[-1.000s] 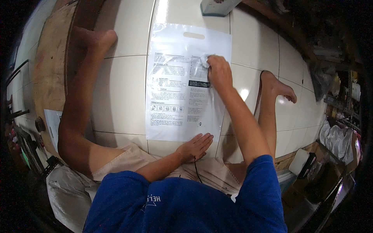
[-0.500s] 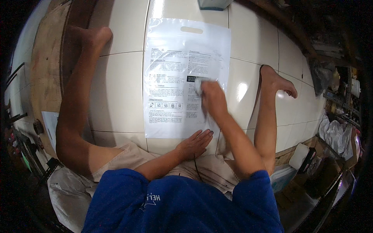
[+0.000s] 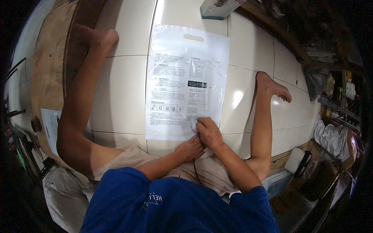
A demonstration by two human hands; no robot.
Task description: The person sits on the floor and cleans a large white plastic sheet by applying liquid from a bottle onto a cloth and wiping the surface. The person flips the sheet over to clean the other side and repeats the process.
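A clear plastic bag (image 3: 182,81) with printed text and a cut-out handle lies flat on the cream tiled floor (image 3: 120,97) between my outstretched legs. My right hand (image 3: 208,132) presses a small white wad, cloth or tissue (image 3: 193,123), onto the bag's near right corner. My left hand (image 3: 190,148) rests flat on the floor just below the bag's near edge, touching the right wrist, fingers together and holding nothing.
A pale box (image 3: 217,7) sits beyond the bag's far edge. A wooden board (image 3: 46,77) runs along the left with a sheet of paper (image 3: 50,124) on it. White bags (image 3: 332,138) and clutter crowd the right side. A white block (image 3: 294,159) lies near my right knee.
My right hand has drawn the white wad down the bag from its far right part to its near right corner. My left hand has stayed in place.
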